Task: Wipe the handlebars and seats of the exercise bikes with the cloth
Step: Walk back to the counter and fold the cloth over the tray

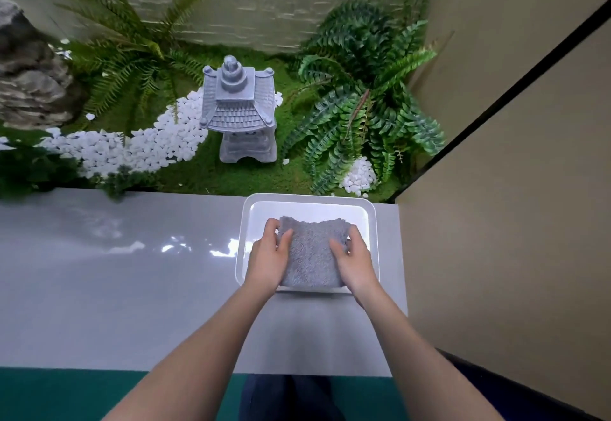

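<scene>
From the head view, a grey, fluffy cloth (309, 255) lies folded in a shallow white tray (307, 198), covering most of its floor; its far edge is rumpled and its near edge reaches the tray's near rim. The tray sits at the right end of a glossy grey counter (115, 271), close to its far edge and just beside a beige wall (512, 205) that rises on the right.

Both bare forearms reach forward from the bottom of the picture to the tray. The left hand (267, 257) holds the cloth's left edge, its fingers curled over the far left corner and its thumb lying on top of the fabric. The right hand (355, 260) holds the right edge in the same way, with its fingers bent over the cloth and bunching it a little at the far right corner. The two hands stand apart, with the middle of the cloth showing between them.

Beyond the counter lies a small decorative garden on a mossy green bed (211, 175). A grey pagoda-shaped lantern (239, 109) stands upright near the middle, a curved band of white pebbles (125, 146) runs to its left, and a large fern (363, 103) spreads to its right. A grey rock (29, 83) stands at the far left. Below the counter's near edge, a green floor (49, 394) shows.
</scene>
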The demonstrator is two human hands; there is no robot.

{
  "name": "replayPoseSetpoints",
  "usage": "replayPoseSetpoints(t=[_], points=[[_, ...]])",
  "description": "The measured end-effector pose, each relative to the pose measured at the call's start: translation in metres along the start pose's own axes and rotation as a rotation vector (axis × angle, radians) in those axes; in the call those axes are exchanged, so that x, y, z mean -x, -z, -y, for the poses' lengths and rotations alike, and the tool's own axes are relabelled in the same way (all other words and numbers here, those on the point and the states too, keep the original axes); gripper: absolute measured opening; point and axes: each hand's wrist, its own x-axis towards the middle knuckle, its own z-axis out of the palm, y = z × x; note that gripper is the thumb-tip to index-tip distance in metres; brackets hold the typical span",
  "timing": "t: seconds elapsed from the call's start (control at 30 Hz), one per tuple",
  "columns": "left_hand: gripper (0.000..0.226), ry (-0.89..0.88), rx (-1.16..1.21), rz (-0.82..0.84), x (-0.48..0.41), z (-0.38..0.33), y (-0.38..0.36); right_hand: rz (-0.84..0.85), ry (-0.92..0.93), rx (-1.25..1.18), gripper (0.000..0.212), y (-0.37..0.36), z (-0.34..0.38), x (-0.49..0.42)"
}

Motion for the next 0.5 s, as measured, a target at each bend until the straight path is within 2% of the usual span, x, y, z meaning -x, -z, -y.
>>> replayPoseSetpoints(t=[0.17, 0.33, 0.5], points=[[0.013, -0.014, -0.09, -0.013, -0.043, 0.032, -0.033, 0.01, -0.015, 0.134, 0.007, -0.009, -0.038, -0.05], [0.012, -0.08, -0.142, -0.034, -0.074, 0.075, -0.064, 0.016, -0.005, 0.238, 0.013, -0.023, -0.082, -0.089], [0.013, -0.053, -0.17, -0.021, -0.091, 0.107, -0.087, 0.037, 0.005, 0.328, 0.017, -0.033, -0.117, -0.114]])
